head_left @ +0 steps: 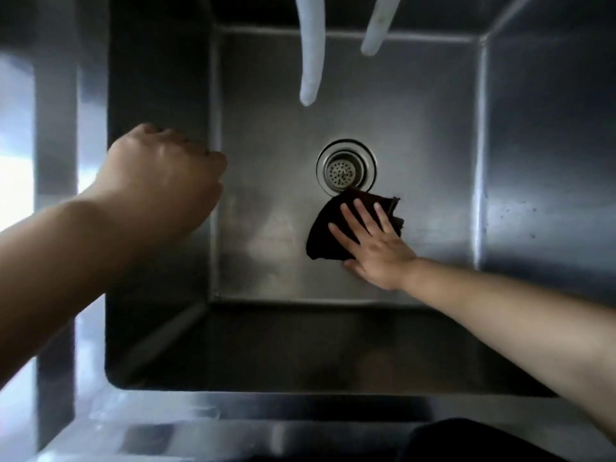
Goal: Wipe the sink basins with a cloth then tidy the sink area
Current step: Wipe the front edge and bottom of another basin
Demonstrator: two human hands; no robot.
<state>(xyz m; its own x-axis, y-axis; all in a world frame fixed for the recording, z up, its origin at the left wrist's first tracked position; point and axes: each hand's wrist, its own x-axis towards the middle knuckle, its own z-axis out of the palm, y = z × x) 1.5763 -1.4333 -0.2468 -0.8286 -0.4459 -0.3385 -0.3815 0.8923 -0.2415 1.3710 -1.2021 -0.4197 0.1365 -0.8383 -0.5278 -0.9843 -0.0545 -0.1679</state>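
Note:
I look straight down into a deep stainless steel sink basin [273, 248]. A dark cloth [325, 228] lies on the basin floor just below the round drain strainer [345, 168]. My right hand [373, 241] presses flat on the cloth with straight, spread fingers. My left hand [163, 175] hangs over the basin's left wall with its fingers curled under and out of sight; nothing shows in it.
Two pale hoses hang down from the top, a long one [311, 61] and a shorter one [376, 31], above the back of the basin. The steel rim [233, 408] runs along the front edge. A steel divider [56, 161] stands on the left.

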